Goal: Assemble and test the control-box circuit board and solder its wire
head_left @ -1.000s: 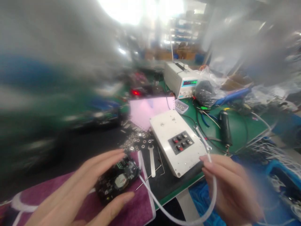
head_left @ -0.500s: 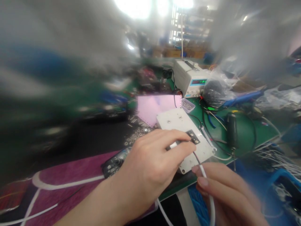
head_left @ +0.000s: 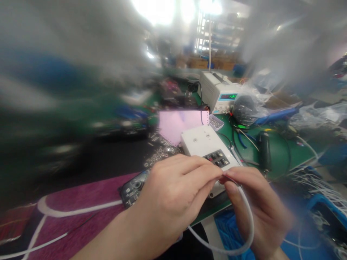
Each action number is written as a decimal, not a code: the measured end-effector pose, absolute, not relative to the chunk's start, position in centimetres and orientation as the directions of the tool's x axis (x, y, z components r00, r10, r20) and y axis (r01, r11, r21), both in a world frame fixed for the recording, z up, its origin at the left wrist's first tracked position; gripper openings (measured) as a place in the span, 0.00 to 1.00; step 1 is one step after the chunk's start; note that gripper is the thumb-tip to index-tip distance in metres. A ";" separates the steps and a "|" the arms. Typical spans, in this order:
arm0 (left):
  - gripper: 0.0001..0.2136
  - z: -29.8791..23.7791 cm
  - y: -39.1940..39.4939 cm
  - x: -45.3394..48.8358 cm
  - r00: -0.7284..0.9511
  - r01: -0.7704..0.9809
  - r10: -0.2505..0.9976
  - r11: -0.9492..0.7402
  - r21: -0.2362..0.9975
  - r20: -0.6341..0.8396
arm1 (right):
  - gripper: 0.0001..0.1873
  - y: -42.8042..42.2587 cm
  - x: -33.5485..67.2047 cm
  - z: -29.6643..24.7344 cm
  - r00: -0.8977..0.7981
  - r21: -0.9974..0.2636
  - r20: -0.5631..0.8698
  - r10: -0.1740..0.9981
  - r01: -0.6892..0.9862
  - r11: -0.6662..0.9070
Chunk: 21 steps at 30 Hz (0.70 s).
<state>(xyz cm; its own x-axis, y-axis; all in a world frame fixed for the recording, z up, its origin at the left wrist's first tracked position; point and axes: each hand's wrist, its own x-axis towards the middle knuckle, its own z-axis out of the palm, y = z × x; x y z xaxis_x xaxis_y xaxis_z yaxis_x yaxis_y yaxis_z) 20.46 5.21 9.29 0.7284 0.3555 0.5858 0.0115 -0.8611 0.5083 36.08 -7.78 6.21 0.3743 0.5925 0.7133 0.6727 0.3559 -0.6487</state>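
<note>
- Left hand [head_left: 173, 193]: seen from the back, thumb and fingers pinched on the thin dark end [head_left: 231, 180] of a white cable; the clasped part itself is hidden behind the fingertips.
- Right hand [head_left: 257, 202]: gripping the same white cable [head_left: 251, 227] between thumb and index finger, fingertips meeting those of the left hand. From here the cable bends down in a loop toward the near edge and passes behind the left hand.
- White box [head_left: 199, 142]: on the bench just beyond the hands, its near part covered by them. Its top bears a black switch panel [head_left: 219, 159] with red and white marks.
- Circuit board [head_left: 132, 189]: in a dark housing, left of the left hand and partly concealed by it, resting on a purple cloth [head_left: 89, 195] with white edging.
- Loose metal nuts and washers [head_left: 157, 157]: left of the box, on a dark mat.
- Pink sheet [head_left: 176, 124]: flat, far side of the box, beside a small tray [head_left: 221, 126] of metal parts.
- Black-handled tool [head_left: 264, 150]: right of the box, on the green bench [head_left: 283, 148].
- Power supply [head_left: 213, 92]: far side, green digits lit, a clear plastic bag [head_left: 253, 103] to its right.
</note>
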 end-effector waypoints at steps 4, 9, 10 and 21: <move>0.09 9.3 5.1 20.3 0.718 0.015 0.362 -0.862 0.507 0.595 | 0.19 -7.7 36.2 6.3 0.356 -0.640 0.718 0.598 0.676 0.366; 0.10 9.3 5.1 20.0 0.719 0.008 0.358 -0.862 0.507 0.596 | 0.17 -7.6 36.3 6.3 0.372 -0.675 0.682 0.629 0.652 0.346; 0.10 9.2 5.1 19.9 0.718 0.010 0.360 -0.861 0.508 0.596 | 0.16 -7.6 36.3 6.3 0.380 -0.685 0.674 0.634 0.644 0.342; 0.08 9.5 4.6 19.6 0.695 0.082 0.350 -0.907 0.414 0.628 | 0.15 -8.0 36.8 5.7 0.356 -0.747 0.605 0.712 0.564 0.352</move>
<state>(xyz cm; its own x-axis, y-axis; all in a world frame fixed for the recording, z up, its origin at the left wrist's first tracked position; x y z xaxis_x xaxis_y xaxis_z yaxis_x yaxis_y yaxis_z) 19.60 4.64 9.47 0.6949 0.3497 0.6284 0.0823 -0.9067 0.4136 36.76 -7.96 5.66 0.3563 0.7123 0.6047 0.5643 0.3518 -0.7469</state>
